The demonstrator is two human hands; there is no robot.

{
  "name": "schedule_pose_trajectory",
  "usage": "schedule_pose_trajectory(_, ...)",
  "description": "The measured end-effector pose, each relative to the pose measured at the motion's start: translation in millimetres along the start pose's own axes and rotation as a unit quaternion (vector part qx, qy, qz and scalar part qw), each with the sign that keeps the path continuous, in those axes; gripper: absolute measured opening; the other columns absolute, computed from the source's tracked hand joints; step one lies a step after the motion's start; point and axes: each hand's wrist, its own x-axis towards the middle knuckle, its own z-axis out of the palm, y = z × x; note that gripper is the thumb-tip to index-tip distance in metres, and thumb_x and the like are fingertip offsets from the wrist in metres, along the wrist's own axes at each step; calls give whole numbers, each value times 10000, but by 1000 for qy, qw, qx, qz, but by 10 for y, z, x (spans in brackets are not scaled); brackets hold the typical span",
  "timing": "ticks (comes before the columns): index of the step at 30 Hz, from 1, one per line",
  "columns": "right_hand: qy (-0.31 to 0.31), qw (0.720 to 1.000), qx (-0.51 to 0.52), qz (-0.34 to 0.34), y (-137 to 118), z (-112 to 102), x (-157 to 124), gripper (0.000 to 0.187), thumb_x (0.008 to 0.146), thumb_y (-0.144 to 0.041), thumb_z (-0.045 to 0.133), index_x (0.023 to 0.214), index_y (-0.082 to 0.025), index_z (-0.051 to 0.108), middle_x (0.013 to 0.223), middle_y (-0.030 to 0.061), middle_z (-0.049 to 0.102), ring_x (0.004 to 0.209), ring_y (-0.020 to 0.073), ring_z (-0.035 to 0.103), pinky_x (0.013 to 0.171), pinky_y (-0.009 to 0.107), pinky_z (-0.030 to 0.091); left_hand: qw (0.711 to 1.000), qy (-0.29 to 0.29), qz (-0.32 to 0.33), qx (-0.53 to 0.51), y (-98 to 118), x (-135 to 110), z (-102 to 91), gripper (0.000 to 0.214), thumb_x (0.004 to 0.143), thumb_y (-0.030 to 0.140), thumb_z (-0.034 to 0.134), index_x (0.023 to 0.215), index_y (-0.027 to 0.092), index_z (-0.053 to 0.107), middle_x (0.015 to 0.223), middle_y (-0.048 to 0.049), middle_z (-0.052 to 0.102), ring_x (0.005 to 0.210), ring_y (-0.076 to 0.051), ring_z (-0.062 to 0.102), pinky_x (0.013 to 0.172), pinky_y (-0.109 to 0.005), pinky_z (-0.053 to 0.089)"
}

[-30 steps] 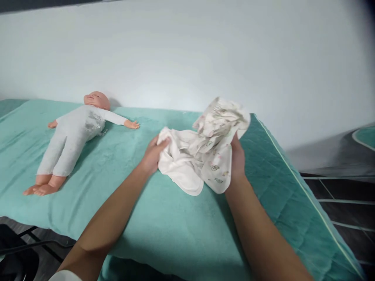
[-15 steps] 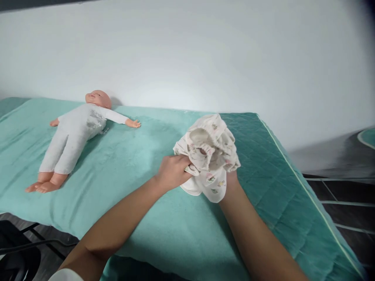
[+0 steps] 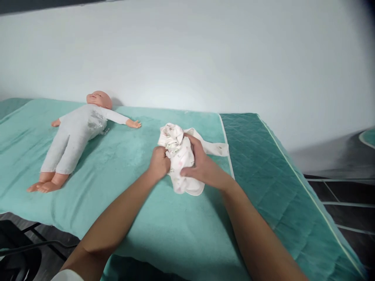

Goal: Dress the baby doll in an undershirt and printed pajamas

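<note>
Between my hands is a bunched-up piece of white baby clothing with a small coloured print; one sleeve-like strip trails off to the right over the bed. My left hand is closed on its left side, fingers curled into the cloth. From the right, my right hand wraps round the bundle, thumb in front and fingers behind it. A baby doll in a pale grey-white suit lies on its back at the left, apart from both hands, with bare feet and arms stretched out.
A light green cover lies over a darker green quilted bedspread. Behind the bed rises a white wall. A black object with a cable is at the lower left, and a dark floor with light bars at the right.
The clothing has moved left and turned, and its sleeve-like strip now hangs out to the right. My right hand, earlier mostly hidden by the cloth, now grips it from outside. The doll stays put.
</note>
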Motion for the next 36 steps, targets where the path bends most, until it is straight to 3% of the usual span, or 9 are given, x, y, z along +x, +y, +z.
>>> schedule_pose_trajectory(2,22,998,-57,17,8,30,4,1003,672,-491,894,1501,-308,360,1545,121,433,1437,338,415,1186,564,365,991,-25,76,104,29,23,-39,211,646,260,723,512,194,574,609,-11,600,663,-189,499,692,-325,399)
schedule_pose_trajectory(7,112,985,-126,-36,-6,-4,41,468,707,-406,853,1095,-261,635,1145,87,611,1132,314,581,1023,517,494,980,-65,97,159,112,26,-44,247,697,332,715,560,184,572,570,19,517,610,-141,426,618,-283,335)
schedule_pose_trajectory(11,229,973,18,-2,21,-94,15,432,689,-347,833,1081,-267,668,1154,73,663,1104,303,635,1011,509,525,996,47,24,65,126,65,-49,324,788,452,736,668,184,599,603,30,516,600,-123,448,595,-261,350)
schedule_pose_trajectory(18,387,878,271,75,38,-425,119,235,747,-369,628,963,-281,658,1058,60,717,1153,322,654,964,498,561,965,207,-2,-160,47,302,-243,374,714,476,829,808,171,633,743,2,647,703,-144,605,730,-282,482)
schedule_pose_trajectory(22,472,862,178,42,-55,-768,61,215,690,-326,659,881,-299,564,997,65,695,1010,305,680,905,471,556,960,219,13,-171,47,360,-329,346,714,441,819,869,168,674,811,-8,684,761,-145,632,765,-279,492)
schedule_pose_trajectory(25,562,826,-40,6,-1,-1101,-161,360,667,-262,744,957,-331,543,1072,54,681,985,279,668,923,460,533,960,227,11,-166,58,366,-343,331,721,437,808,864,170,674,804,-13,688,762,-152,633,750,-279,492)
schedule_pose_trajectory(27,476,845,-204,135,168,-1309,-321,316,732,-325,758,990,-355,577,1059,64,679,1019,307,641,953,506,490,962,227,7,-154,57,367,-343,326,724,442,804,852,175,668,791,-13,684,758,-154,629,737,-275,489)
schedule_pose_trajectory(30,281,852,-267,351,562,-1485,-455,334,593,-262,825,723,-285,518,651,12,523,905,379,638,865,617,453,965,220,10,-143,45,372,-347,319,730,445,800,831,178,658,771,-6,670,738,-148,617,718,-266,480)
schedule_pose_trajectory(36,308,859,-279,298,959,-1466,-507,454,504,-241,900,741,-248,513,1080,174,648,1218,439,542,1003,601,367,968,208,16,-141,39,365,-373,329,731,436,816,783,178,619,711,22,619,674,-127,586,684,-254,457)
